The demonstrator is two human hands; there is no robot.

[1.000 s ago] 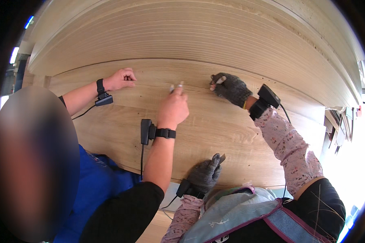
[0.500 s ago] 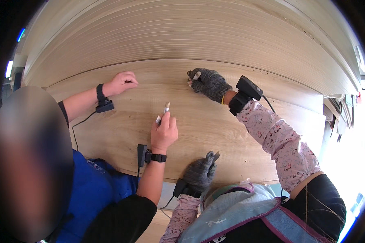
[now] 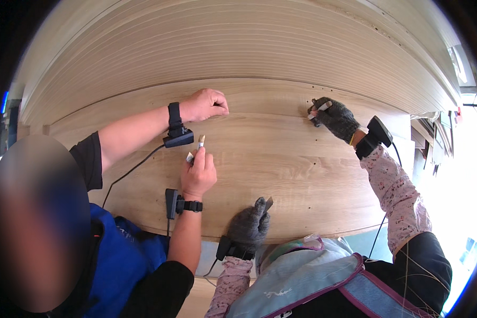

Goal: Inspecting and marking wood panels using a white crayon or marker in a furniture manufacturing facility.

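Note:
My left hand, in a dark grey knit glove, is at the near edge of the light wood board. It is closed on a small flat grey blade-like piece that sticks out past the thumb. My right hand, gloved the same way, rests near the far right part of the board. Its fingers curl round a short pale stick, whose exact kind I cannot make out. Small dark dots mark the board close to that hand.
To my left a co-worker's bare hand rests on the board. The co-worker's other hand holds a small brush-like tool. A ridged wood panel rises behind the board. Cables hang from the wrist devices.
My right hand has moved right along the board with the pale stick. The co-worker's far hand has moved right too. My left hand keeps its hold on the flat piece.

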